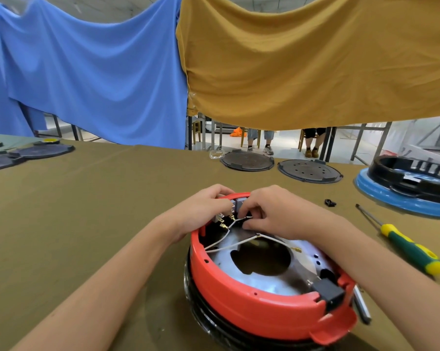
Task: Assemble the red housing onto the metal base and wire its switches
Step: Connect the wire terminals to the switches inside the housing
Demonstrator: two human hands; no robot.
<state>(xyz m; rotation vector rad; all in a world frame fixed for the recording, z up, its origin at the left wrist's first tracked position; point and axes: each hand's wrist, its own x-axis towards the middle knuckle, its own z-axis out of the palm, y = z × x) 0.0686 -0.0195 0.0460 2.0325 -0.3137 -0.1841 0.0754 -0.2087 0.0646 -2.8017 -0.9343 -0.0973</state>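
Olive cloth-covered bench [87, 198] spreads bare left of the round red plastic housing [252, 307] over its shiny metal base [259, 282]; both hands' [203, 211] [272, 211] curled fingers pinch white wires [239, 243] at its far-rim switches [235, 207].

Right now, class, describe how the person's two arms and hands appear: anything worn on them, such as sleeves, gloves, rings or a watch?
Both arms are bare as far as the picture shows; no sleeve comes into view. The left hand and the right hand wear no gloves. No watch or bracelet shows on either wrist, and no ring on the visible fingers. Some fingertips are hidden, so those parts cannot be checked.
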